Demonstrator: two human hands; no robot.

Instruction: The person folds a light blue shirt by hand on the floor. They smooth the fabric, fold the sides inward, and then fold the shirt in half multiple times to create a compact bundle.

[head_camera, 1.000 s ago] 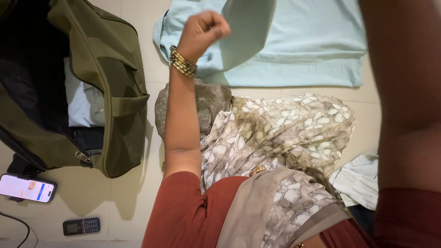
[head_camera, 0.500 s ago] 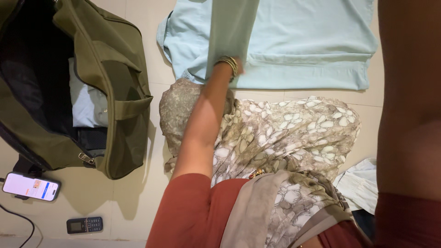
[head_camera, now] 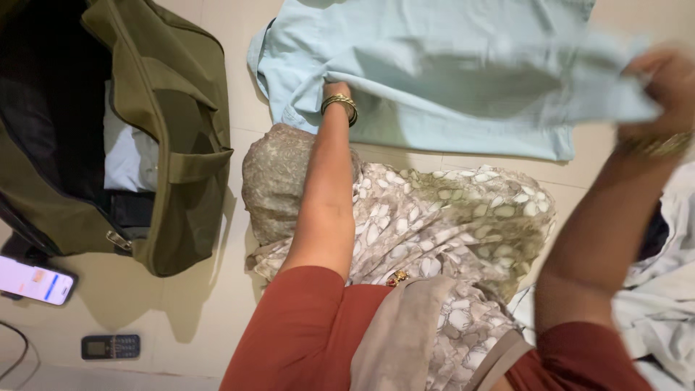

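Pale-blue cloth — a shirt (head_camera: 449,65) spread on the tiled floor (head_camera: 210,304) beside an open olive bag (head_camera: 174,108) — is gripped at one edge by the blurred right hand (head_camera: 662,72). Fingers of the left hand (head_camera: 334,90) are hidden under a fold — their grip cannot be told.

lit white-and-blue smartphone screen (head_camera: 32,281), rectangular, floor at left edge beside green bag | small dark keypad phone (head_camera: 110,347), pale greenish screen, floor below it

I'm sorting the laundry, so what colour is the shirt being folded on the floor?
The shirt is pale mint blue, plain, seen in the head view.
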